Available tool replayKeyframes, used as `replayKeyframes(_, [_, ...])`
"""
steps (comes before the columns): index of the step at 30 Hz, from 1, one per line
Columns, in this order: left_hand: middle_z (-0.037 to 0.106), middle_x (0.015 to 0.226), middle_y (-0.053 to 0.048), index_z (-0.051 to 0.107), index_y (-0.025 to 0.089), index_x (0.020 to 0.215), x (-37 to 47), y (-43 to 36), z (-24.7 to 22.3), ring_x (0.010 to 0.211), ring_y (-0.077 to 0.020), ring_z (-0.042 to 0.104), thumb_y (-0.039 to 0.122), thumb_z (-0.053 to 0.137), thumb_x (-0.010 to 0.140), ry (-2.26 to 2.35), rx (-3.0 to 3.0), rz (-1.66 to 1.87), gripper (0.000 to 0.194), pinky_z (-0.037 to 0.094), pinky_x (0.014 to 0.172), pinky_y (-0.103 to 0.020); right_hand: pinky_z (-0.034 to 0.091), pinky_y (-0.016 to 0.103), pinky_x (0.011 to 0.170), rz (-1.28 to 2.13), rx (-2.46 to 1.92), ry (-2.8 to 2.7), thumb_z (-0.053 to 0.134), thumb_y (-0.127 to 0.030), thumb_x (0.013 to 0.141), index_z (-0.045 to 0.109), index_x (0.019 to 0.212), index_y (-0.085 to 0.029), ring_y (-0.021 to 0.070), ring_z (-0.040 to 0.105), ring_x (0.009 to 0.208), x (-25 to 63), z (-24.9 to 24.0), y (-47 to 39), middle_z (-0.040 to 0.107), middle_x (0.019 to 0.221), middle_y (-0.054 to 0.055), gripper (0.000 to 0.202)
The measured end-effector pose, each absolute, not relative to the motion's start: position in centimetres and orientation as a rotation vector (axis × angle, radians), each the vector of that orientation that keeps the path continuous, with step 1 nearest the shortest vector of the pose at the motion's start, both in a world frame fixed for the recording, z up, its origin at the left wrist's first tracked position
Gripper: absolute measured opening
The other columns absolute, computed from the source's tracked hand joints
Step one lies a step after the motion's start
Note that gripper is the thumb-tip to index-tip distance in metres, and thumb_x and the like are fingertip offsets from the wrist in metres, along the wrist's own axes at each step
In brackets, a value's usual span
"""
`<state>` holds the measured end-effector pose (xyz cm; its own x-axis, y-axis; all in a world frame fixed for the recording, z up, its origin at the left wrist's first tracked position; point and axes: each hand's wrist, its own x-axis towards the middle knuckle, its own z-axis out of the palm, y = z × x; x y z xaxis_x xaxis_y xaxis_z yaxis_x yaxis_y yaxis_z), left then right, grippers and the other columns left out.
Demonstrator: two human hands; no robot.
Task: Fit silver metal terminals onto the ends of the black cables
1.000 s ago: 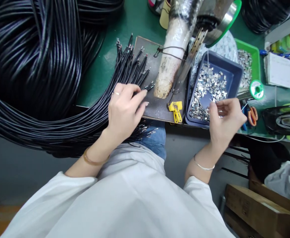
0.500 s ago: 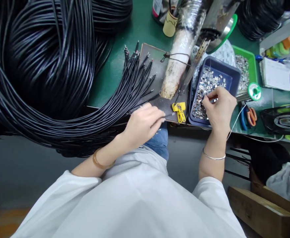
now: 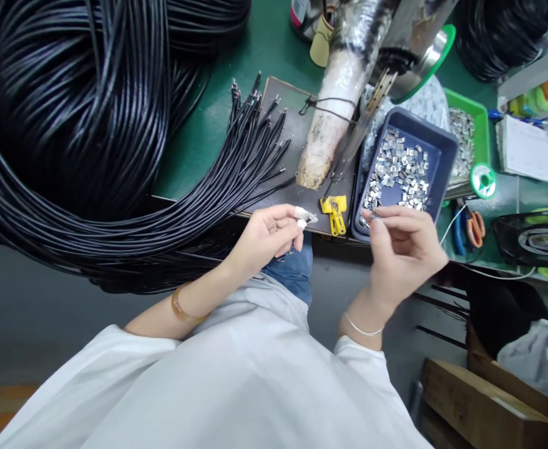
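Observation:
My left hand [image 3: 274, 234] is closed in a pinch at the table's front edge, with a short cable end [image 3: 312, 218] poking out past the fingertips; its tip looks silvery. My right hand [image 3: 402, 249] pinches a small metal connector shell [image 3: 366, 216] between thumb and forefinger, just over the near edge of the blue tray [image 3: 442, 153]. Loose shiny metal shells [image 3: 398, 162] lie in that tray. Between my hands, a yellow plastic tool [image 3: 334, 214] rests on the brown board [image 3: 281, 93]. Stripped black cables [image 3: 236, 162] fan out on the left.
A big coil of black cable [image 3: 77, 100] fills the left. A plastic-wrapped soldering stand [image 3: 325, 137] slopes over the board. Further right are a green bin [image 3: 480, 118], a solder spool [image 3: 483, 181], pliers [image 3: 475, 229] and a small fan [image 3: 536, 229]. Cardboard boxes [image 3: 484, 399] stand below.
My right hand has come out of the metal shells toward me and left, with a small shell in its pinch. The left hand has turned so that its fingertips and the cable end show.

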<state>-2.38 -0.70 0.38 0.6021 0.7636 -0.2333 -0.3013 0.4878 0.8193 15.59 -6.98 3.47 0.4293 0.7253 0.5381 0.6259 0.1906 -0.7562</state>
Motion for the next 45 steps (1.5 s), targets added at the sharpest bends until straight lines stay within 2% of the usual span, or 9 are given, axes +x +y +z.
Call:
replayKeyframes(5, [0.059, 0.051, 0.004, 0.059, 0.015, 0.078, -1.7, 0.0, 0.9, 0.036, -0.0024, 0.038, 0.023, 0.075, 0.074, 0.730, 0.938, 0.766, 0.018, 0.025, 0.037, -0.017, 0.064, 0.039, 0.080, 0.101, -1.496, -1.383, 0.068, -0.019, 0.086, 0.071, 0.089, -0.026, 0.0169, 0.071, 0.089, 13.2, 1.6, -6.5, 0.072, 0.094, 0.000, 0.008])
replayKeyframes(11, [0.061, 0.059, 0.001, 0.067, 0.014, 0.075, -1.4, 0.0, 1.5, 0.051, -0.0069, 0.054, 0.027, 0.077, 0.076, 0.746, 1.150, 0.827, 0.017, 0.043, 0.050, -0.018, 0.063, 0.031, 0.073, 0.410, -1.459, -1.340, 0.066, -0.023, 0.088, 0.071, 0.089, -0.024, 0.0145, 0.071, 0.089, 13.1, 1.0, -6.3, 0.071, 0.096, 0.001, 0.006])
replayKeyframes(18, [0.062, 0.057, -0.001, 0.063, 0.012, 0.063, -1.8, 0.4, 1.7, 0.050, -0.0054, 0.050, 0.034, 0.071, 0.085, 0.615, 1.228, 0.706, 0.032, 0.040, 0.050, -0.018, 0.062, 0.026, 0.073, 0.501, -1.370, -1.316, 0.068, -0.020, 0.087, 0.072, 0.090, -0.024, 0.0121, 0.070, 0.088, 13.5, 1.0, -6.3, 0.071, 0.095, 0.000, 0.007])
replayKeyframes(25, [0.064, 0.061, -0.001, 0.067, 0.013, 0.076, -2.0, 0.0, 1.3, 0.054, -0.0085, 0.055, 0.030, 0.060, 0.093, 0.646, 1.481, 0.704, 0.025, 0.043, 0.054, -0.020, 0.063, 0.031, 0.078, 0.413, -1.410, -1.361, 0.068, -0.016, 0.085, 0.072, 0.088, -0.024, 0.0143, 0.071, 0.090, 13.7, 1.4, -6.8, 0.071, 0.096, 0.001, 0.009])
replayKeyframes(32, [0.072, 0.077, -0.002, 0.067, 0.015, 0.089, -0.9, -1.6, 0.1, 0.066, -0.0096, 0.061, 0.015, 0.060, 0.092, 0.711, 2.150, 1.297, 0.007, 0.047, 0.068, -0.021, 0.065, 0.032, 0.085, 0.599, -1.254, -1.178, 0.065, -0.014, 0.087, 0.067, 0.085, -0.021, 0.0153, 0.074, 0.093, 13.1, 0.4, -6.9, 0.067, 0.102, 0.001, 0.008])
replayKeyframes(36, [0.063, 0.063, 0.002, 0.059, 0.015, 0.085, -0.9, -2.0, 0.3, 0.052, -0.0063, 0.053, 0.019, 0.053, 0.095, 0.726, 1.755, 1.099, 0.012, 0.041, 0.053, -0.018, 0.064, 0.035, 0.091, 0.258, -1.331, -1.253, 0.067, -0.010, 0.084, 0.069, 0.088, -0.022, 0.0161, 0.073, 0.099, 11.9, 0.1, -7.1, 0.067, 0.107, 0.002, 0.013])
replayKeyframes(40, [0.057, 0.051, 0.004, 0.055, 0.016, 0.078, -1.7, -1.0, 1.2, 0.040, -0.0041, 0.041, 0.035, 0.063, 0.089, 0.667, 1.117, 0.700, 0.023, 0.031, 0.042, -0.016, 0.064, 0.041, 0.089, 0.320, -1.352, -1.305, 0.067, -0.014, 0.086, 0.069, 0.089, -0.023, 0.0171, 0.073, 0.096, 11.9, 0.0, -6.8, 0.068, 0.105, 0.002, 0.010])
replayKeyframes(43, [0.055, 0.047, 0.004, 0.060, 0.015, 0.078, -1.9, -0.3, 1.3, 0.035, -0.0024, 0.033, 0.032, 0.068, 0.083, 0.677, 0.939, 0.641, 0.020, 0.021, 0.038, -0.016, 0.063, 0.042, 0.087, 0.223, -1.379, -1.282, 0.063, -0.015, 0.089, 0.070, 0.095, -0.024, 0.0176, 0.072, 0.096, 12.4, 0.2, -6.5, 0.070, 0.103, 0.002, 0.012])
replayKeyframes(45, [0.053, 0.047, 0.005, 0.063, 0.014, 0.077, -1.8, 0.0, 1.2, 0.038, -0.0028, 0.037, 0.028, 0.070, 0.079, 0.698, 0.922, 0.681, 0.016, 0.023, 0.039, -0.015, 0.063, 0.041, 0.084, 0.073, -1.348, -1.296, 0.058, -0.015, 0.093, 0.068, 0.101, -0.025, 0.0178, 0.072, 0.096, 12.7, 0.5, -6.5, 0.072, 0.103, 0.002, 0.017])
